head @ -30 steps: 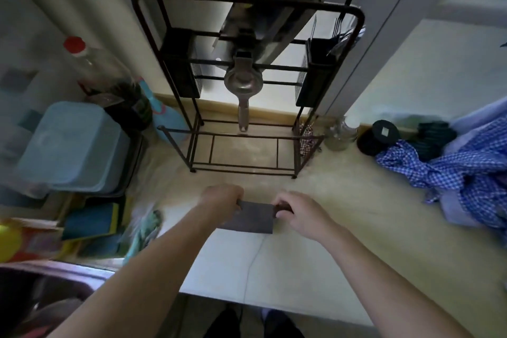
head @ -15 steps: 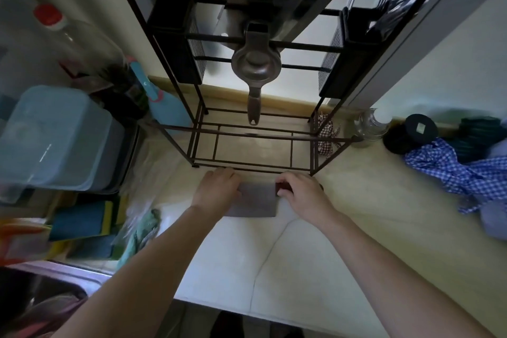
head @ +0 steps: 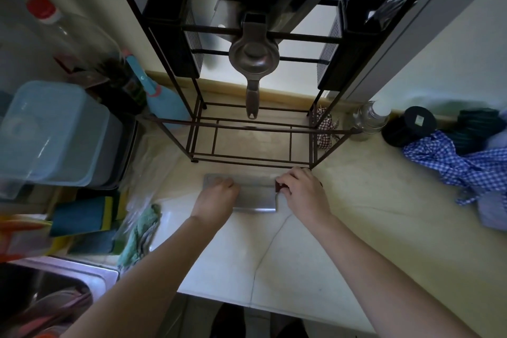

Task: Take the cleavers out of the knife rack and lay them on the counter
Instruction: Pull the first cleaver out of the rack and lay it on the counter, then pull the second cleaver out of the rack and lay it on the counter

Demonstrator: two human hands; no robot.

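Item one, as I see it: cleaver [head: 255, 197], flat on counter [head: 356, 228], just before knife rack [head: 172, 44] base. Right hand [head: 301, 192] grips its handle. Left hand [head: 216, 196] rests on the blade; whether it grips, I cannot tell.

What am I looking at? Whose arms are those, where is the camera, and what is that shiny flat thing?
Those are a person's two arms. The camera sits on their head, looking down, so you see what they see. The shiny flat thing is a cleaver, a big kitchen knife, lying flat on the counter in front of the black rack. The right hand grips its handle; the left hand rests on top. A checked cloth lies to the right, and a metal squeezer hangs from the rack.
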